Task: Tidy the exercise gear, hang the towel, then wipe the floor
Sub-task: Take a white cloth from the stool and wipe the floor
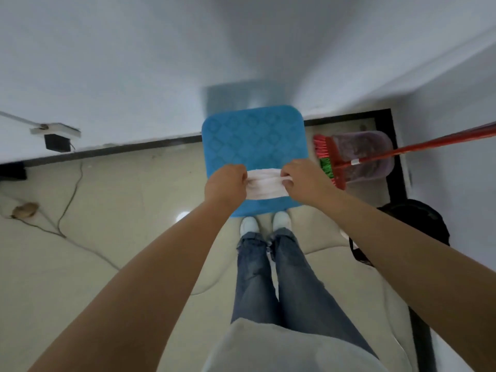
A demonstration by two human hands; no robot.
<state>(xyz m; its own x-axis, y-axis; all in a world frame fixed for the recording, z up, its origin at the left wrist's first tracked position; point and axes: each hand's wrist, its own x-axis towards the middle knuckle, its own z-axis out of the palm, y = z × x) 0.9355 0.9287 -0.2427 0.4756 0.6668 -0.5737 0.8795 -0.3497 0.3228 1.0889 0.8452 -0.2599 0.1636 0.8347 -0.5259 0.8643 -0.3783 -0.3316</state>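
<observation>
A bunched white towel (264, 183) is being held stretched between two hands above a blue mat (252, 146).

The towel's long axis is being kept left to right, its ends pointing toward each hand, with its gathered folds running the same way; it is being held in the air over the near part of the mat, which is lying on the pale tiled floor (120, 210) against the far wall. The left hand (226, 183) is being kept knuckles-up, its fingers curled round the towel's left end; the right hand (304, 182) is being held likewise, its fingers (286, 175) clamped on the right end. Both forearms are being extended forward and downward, converging on the towel. A red broom (332, 162) is being leaned just right of the mat.
</observation>
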